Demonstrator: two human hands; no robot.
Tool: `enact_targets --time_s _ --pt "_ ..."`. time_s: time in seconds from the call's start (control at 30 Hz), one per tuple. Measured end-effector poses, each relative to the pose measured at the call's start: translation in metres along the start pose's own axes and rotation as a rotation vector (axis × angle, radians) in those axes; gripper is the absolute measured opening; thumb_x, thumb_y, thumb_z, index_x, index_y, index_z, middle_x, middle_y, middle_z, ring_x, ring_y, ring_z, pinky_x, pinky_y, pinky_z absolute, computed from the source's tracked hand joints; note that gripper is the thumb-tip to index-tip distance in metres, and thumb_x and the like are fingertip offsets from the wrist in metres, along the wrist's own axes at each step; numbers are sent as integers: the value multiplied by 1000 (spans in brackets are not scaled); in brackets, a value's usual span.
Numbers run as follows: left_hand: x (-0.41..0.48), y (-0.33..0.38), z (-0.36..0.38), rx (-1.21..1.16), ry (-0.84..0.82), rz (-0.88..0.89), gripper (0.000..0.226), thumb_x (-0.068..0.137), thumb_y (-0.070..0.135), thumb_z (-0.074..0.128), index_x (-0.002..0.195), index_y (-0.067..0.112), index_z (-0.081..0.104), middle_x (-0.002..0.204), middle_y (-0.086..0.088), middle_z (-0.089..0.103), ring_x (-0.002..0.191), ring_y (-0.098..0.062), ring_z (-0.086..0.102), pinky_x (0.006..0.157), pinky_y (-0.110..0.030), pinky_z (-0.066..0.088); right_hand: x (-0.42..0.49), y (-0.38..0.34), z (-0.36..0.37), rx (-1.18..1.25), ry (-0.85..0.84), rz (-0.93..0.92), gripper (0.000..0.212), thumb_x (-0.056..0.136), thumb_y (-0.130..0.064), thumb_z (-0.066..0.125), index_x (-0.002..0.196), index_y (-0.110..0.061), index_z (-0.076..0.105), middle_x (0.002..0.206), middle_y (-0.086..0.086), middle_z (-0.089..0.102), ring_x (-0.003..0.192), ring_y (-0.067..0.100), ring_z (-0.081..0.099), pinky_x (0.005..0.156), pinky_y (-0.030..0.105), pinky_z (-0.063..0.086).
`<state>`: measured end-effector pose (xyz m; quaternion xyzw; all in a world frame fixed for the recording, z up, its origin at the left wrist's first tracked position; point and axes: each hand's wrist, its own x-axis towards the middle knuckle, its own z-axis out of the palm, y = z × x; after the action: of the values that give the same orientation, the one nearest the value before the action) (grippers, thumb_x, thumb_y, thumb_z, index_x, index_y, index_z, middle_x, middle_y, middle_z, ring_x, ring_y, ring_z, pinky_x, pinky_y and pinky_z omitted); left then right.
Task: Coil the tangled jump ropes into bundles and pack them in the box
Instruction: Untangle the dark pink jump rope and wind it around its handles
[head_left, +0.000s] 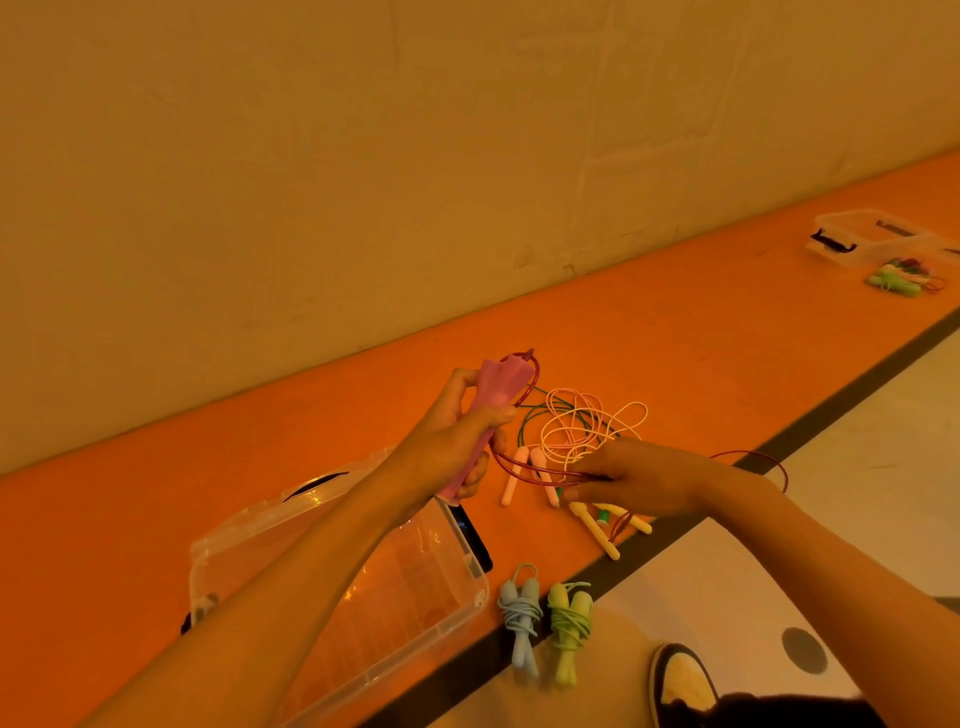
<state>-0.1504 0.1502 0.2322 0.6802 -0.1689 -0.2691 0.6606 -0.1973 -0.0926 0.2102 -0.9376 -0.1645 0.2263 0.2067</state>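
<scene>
Our left hand (452, 447) grips the pink handles (497, 387); our right hand (641, 478) holds the red cord (519, 470). We should wind even, snug loops.

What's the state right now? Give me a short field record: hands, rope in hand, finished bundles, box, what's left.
left hand: grips the pink handles together
right hand: pinches the red cord
finished: blue bundle and green bundle, on the floor beside the clear box
box: open, no bundle visible inside
remaining: tangle of pale and green cords beyond the hands
</scene>
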Motion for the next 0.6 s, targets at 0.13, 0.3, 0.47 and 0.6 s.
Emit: enact_targets --time_s 0.13,0.3,0.47,0.6 --pt "2 -3 -2 92 84 10 33 97 30 59 125 38 41 83 -10 63 46 -18 43 43 -24 33 0 2 -4 -27 74 -52 37 98 -49 49 100 -17 67 81 3 60 68 15 48 62 27 35" --pt "4 -4 -3 127 203 17 34 96 31 62 122 38 41 82 -13 63 43 -17 43 39 -23 33 0 -2 -3 -24 95 -60 43 97 -52 46 111 -19 69 89 5 65 76 18 55 69 33 42" --pt "9 -1 -12 89 376 33 37 94 31 63 124 36 42 78 -11 61 41 -13 40 35 -21 29 -5 -5 -13 19 138 -76 35 100 -47 43 108 -27 71 87 -14 65 77 5 58 72 26 46" --pt "10 -1 -26 111 487 39 38 92 35 65 122 39 42 80 -8 62 43 -12 43 38 -22 30 -10 -6 -21 38 173 -66 30 103 -33 46 106 -18 72 75 -26 58 71 -5 52 64 10 36"
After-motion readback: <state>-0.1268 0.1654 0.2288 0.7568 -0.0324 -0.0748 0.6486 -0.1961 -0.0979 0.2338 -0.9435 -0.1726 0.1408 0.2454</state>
